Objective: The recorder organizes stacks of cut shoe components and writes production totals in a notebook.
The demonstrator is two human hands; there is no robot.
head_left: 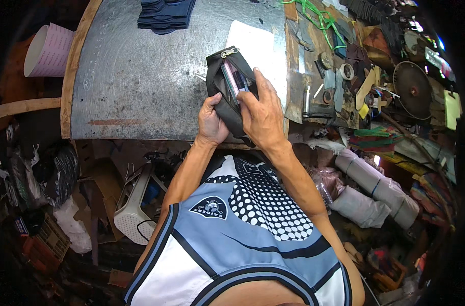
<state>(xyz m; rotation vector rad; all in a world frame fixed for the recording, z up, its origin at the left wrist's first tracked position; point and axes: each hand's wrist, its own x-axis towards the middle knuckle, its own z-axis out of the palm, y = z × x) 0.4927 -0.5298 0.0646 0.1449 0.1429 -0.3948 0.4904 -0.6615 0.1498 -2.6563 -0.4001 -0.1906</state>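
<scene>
A soft black pouch [229, 113], long and creased, is held over the near part of a scuffed grey, metal-looking tabletop [135, 86], its zip [229, 52] undone along a narrow oval mouth. The left hand [212, 123] grips one side, thumb against the cloth; the right hand [264, 115] bends over the opposite rim, fingertips by slim, smooth pen-like items [239, 80], and whether it pinches one I cannot tell. Just beyond lies a flat white sheet [253, 38]; farther off, dark blue layered pieces [166, 15] are stacked
</scene>
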